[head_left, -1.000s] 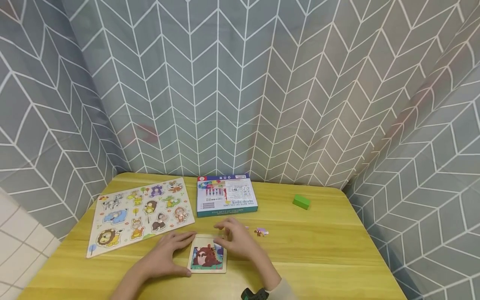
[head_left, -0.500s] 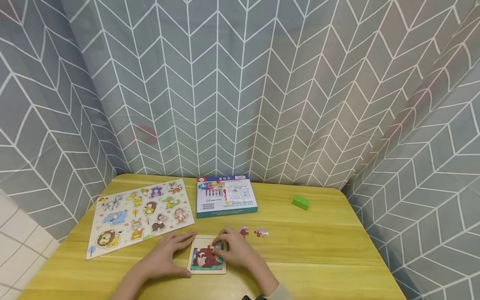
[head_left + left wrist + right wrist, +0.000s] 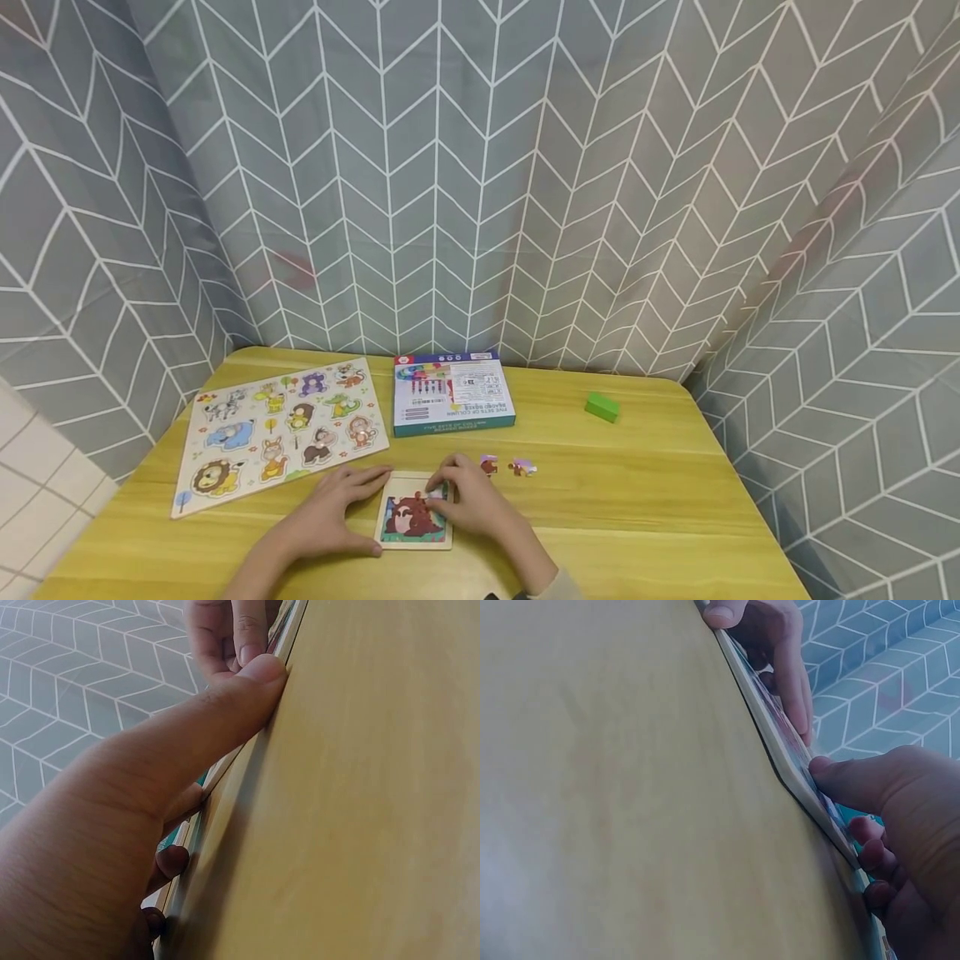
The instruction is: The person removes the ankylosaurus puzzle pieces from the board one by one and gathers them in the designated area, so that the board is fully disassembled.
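A small square jigsaw puzzle in a pale wooden tray (image 3: pixel 414 547) lies on the table, its picture a brown animal (image 3: pixel 408 518). My left hand (image 3: pixel 330 515) holds the tray at its left side, thumb at the near corner and index finger at the far corner. My right hand (image 3: pixel 471 502) is over the tray's upper right part, thumb and fingers pinching a puzzle piece low at the picture; the fingers mostly hide it. In the right wrist view the right thumb (image 3: pixel 847 778) is down at the puzzle's surface. Two loose puzzle pieces (image 3: pixel 522 467) lie beyond the right hand.
A large animal peg puzzle board (image 3: pixel 255 446) lies at the left. Behind the tray is a flat printed box (image 3: pixel 454 417). A green block (image 3: pixel 602 407) sits at the back right. A patterned curtain (image 3: pixel 480 183) hangs behind the table (image 3: pixel 637 517).
My right hand has moved slightly down and closer over the tray, uncovering one loose piece behind it. A brown part now shows near the picture's upper middle. The left hand has stayed put.
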`<state>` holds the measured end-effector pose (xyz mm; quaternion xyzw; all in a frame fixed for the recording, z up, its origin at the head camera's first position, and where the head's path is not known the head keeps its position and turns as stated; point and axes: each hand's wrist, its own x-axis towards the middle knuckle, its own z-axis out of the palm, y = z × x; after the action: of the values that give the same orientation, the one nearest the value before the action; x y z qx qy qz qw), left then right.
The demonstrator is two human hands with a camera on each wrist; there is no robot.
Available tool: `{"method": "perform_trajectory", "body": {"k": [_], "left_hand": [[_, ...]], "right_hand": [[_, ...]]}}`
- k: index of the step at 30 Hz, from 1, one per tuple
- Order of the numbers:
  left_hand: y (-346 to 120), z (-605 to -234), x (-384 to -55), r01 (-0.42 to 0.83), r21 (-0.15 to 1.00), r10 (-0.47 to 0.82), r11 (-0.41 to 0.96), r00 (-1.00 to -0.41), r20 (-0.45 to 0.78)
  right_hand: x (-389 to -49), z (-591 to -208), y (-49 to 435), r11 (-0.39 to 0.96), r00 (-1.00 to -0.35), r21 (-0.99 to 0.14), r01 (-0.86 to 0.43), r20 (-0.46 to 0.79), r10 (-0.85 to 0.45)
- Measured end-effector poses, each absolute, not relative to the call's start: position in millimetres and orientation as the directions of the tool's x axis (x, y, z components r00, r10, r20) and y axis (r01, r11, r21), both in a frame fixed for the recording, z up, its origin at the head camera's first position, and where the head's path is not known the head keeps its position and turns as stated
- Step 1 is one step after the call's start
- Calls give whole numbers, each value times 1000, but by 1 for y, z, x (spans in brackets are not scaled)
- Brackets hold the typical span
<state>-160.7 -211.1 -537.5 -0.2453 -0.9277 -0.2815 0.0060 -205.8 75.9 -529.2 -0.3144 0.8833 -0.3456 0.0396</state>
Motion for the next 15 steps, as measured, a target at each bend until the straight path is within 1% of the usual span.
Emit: {"method": "perform_trajectory", "body": {"k": [6,15], "left_hand": [[-211,-537,-161,461,509,456,727,-878,146],[-211,-539,-161,469,489,446,735,-878,173]], "right_hand": [[-205,-529,75,578,-808,-634,-513,131,-574],[-205,-528,76,568,-790,-614,-548,156,-593]]}}
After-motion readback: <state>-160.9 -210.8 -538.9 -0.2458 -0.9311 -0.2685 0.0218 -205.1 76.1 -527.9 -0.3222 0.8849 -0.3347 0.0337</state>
